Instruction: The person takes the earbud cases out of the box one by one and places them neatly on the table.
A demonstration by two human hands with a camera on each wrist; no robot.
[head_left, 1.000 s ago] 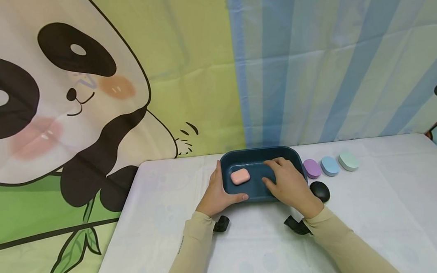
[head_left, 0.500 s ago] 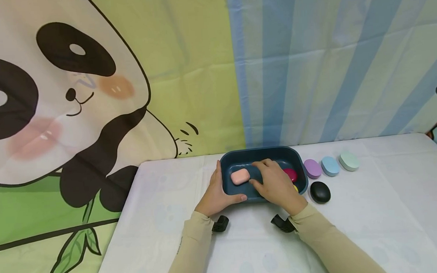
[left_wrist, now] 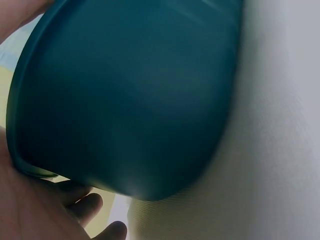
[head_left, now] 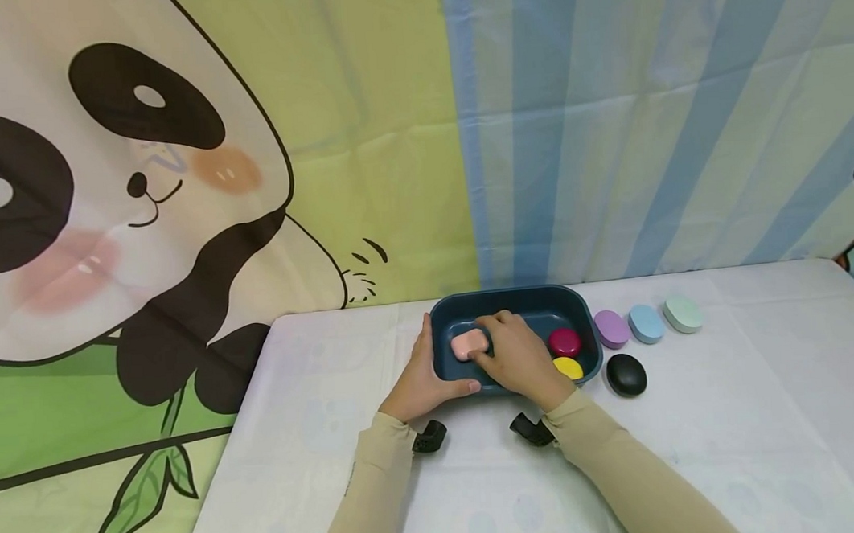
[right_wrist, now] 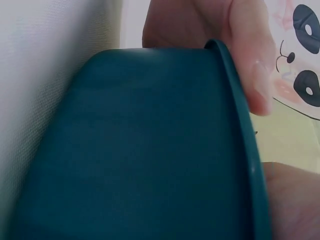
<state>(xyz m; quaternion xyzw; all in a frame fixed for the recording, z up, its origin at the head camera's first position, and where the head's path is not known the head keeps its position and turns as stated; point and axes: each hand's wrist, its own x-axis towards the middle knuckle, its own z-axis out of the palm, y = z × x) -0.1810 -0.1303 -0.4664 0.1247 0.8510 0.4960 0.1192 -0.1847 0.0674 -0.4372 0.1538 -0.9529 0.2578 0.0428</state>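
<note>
In the head view a dark blue tray (head_left: pixel 510 296) stands at the back of the table. My left hand (head_left: pixel 422 379) grips its left end, thumb over the front rim and fingers along the side wall. Inside at the left lies a pink soap bar (head_left: pixel 467 344). My right hand (head_left: pixel 522 354) reaches into the tray and pinches the bar, thumb at its near edge and index finger at its far edge. A crimson round piece (head_left: pixel 565 342) and a yellow round piece (head_left: pixel 568 368) lie at the tray's right end. Both wrist views mostly show the tray's outer wall (left_wrist: pixel 130 100).
Right of the tray stand a purple disc (head_left: pixel 611 329), a light blue disc (head_left: pixel 646 324) and a mint green disc (head_left: pixel 682 314) in a row. In front of them sits a black smooth oval (head_left: pixel 626 375). A printed curtain (head_left: pixel 608 128) hangs behind the white table (head_left: pixel 767 401).
My right hand has moved left inside the tray to the pink soap bar and closed its fingers at it, uncovering the crimson and yellow pieces. The left hand stays on the tray.
</note>
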